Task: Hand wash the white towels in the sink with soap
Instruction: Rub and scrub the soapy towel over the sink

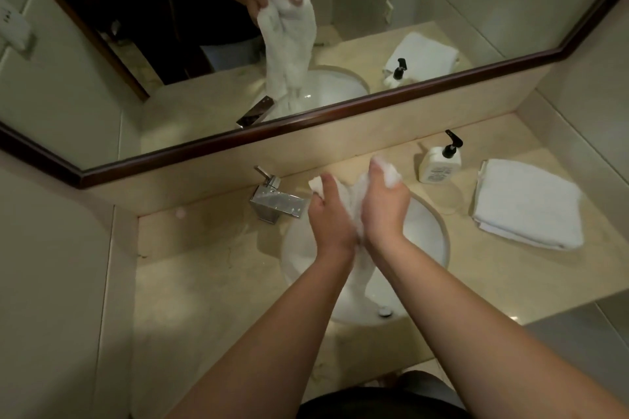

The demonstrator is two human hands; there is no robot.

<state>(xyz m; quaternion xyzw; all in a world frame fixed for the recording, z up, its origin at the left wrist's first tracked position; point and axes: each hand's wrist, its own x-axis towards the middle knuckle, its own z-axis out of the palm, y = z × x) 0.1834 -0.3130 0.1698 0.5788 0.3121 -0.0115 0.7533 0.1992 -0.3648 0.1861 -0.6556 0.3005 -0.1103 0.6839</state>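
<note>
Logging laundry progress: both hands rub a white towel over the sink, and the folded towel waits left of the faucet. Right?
Not quite. The head view shows the folded towel on the counter right of the sink, beside the soap bottle, not left of the faucet.

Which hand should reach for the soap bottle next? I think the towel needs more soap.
The right hand. The soap pump bottle stands on the counter just beyond it, right of the sink. The left hand would have to cross over, and could hold the wet towel alone.

Sudsy white towel (350, 204) hangs bunched above the sink (432, 235); folded towel (527, 204) lies beside.
</note>
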